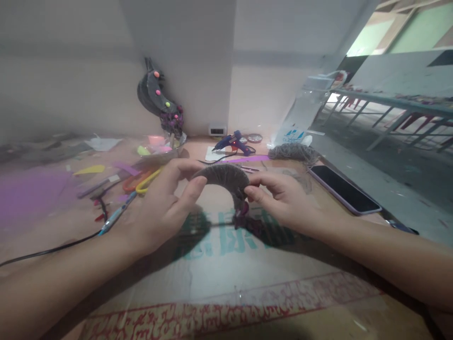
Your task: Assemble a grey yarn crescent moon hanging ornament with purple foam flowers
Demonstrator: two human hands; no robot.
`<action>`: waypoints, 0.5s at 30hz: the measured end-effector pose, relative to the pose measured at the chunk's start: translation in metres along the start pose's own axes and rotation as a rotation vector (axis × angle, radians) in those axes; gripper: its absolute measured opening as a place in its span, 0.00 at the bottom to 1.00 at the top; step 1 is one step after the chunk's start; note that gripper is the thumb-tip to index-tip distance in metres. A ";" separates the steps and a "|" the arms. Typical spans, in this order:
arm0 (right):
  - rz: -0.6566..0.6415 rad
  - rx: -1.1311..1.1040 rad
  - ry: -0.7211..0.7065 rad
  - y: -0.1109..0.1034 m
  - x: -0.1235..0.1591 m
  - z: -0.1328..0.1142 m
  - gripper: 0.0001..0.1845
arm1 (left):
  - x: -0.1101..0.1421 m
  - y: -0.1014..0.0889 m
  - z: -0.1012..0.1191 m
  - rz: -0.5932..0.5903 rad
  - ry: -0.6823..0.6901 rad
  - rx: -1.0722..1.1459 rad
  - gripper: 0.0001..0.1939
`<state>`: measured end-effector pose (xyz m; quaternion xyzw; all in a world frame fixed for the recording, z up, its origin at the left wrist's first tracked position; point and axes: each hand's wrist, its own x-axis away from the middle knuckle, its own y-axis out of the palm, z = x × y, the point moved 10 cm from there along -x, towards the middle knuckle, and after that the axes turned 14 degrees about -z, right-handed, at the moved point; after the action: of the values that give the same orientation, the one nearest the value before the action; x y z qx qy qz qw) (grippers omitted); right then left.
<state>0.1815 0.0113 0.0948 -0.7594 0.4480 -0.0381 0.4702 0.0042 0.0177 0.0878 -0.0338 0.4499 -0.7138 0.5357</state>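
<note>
Both my hands hold a curved piece wrapped in grey yarn [224, 175], shaped like an arch, above the cardboard-covered table [226, 264]. My left hand [166, 203] pinches its left end between thumb and fingers. My right hand [283, 200] pinches the right end, where a small purple tuft [242, 215] hangs below. A thin dark thread runs from the piece towards the left.
A blue glue gun [233, 143] lies on white paper at the back. A bundle of grey yarn [293, 152] and a phone [343, 189] lie to the right. Orange and yellow scissors [141, 182], a pen, foam scraps and a black decorated curved ornament [159, 101] are at the left and back.
</note>
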 end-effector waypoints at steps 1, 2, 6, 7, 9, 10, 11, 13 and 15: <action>0.008 -0.009 0.018 -0.003 0.001 -0.003 0.07 | 0.000 -0.003 0.003 0.010 0.012 0.078 0.15; 0.018 -0.026 0.033 -0.006 0.001 -0.005 0.07 | -0.001 -0.004 0.007 0.015 0.035 0.166 0.17; 0.089 -0.231 -0.032 -0.021 0.004 -0.021 0.04 | -0.003 0.008 0.019 -0.089 0.098 0.314 0.23; 0.113 -0.287 -0.060 -0.025 0.005 -0.025 0.03 | -0.003 0.015 0.019 -0.135 0.091 0.313 0.24; 0.162 -0.362 -0.095 -0.031 0.007 -0.028 0.03 | -0.001 0.037 0.014 -0.264 0.052 0.334 0.26; 0.174 -0.383 -0.097 -0.032 0.007 -0.028 0.03 | 0.000 0.049 0.010 -0.320 0.029 0.370 0.26; 0.175 -0.400 -0.093 -0.031 0.006 -0.026 0.03 | 0.002 0.063 0.007 -0.409 0.003 0.415 0.25; 0.146 -0.425 -0.068 -0.025 0.004 -0.021 0.02 | 0.005 0.080 0.003 -0.494 -0.044 0.499 0.24; 0.115 -0.433 -0.035 -0.017 0.002 -0.014 0.01 | 0.006 0.088 0.000 -0.527 -0.094 0.526 0.21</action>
<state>0.1869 0.0032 0.1146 -0.8164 0.4802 0.0990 0.3052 0.0666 0.0111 0.0254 -0.0425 0.2019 -0.9160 0.3441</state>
